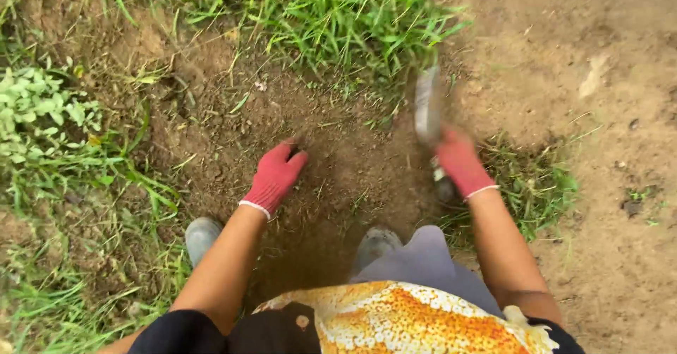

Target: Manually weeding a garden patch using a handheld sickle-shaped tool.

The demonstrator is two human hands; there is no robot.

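My left hand (276,176), in a red glove, reaches down to the loose brown soil (338,156) with its fingertips pressed into the dirt; whether it holds anything is hidden. In a matching red glove, my right hand (461,162) grips the handle of a small hand tool (427,107) whose grey metal blade points away from me and is blurred by motion, just above the soil near the grass edge. Both arms are bare below the gloves.
Thick green grass (338,12) borders the dug patch at the top, leafy weeds (39,111) at the left. Bare packed earth (599,79) lies to the right. My two grey shoes (202,235) stand at the patch's near edge.
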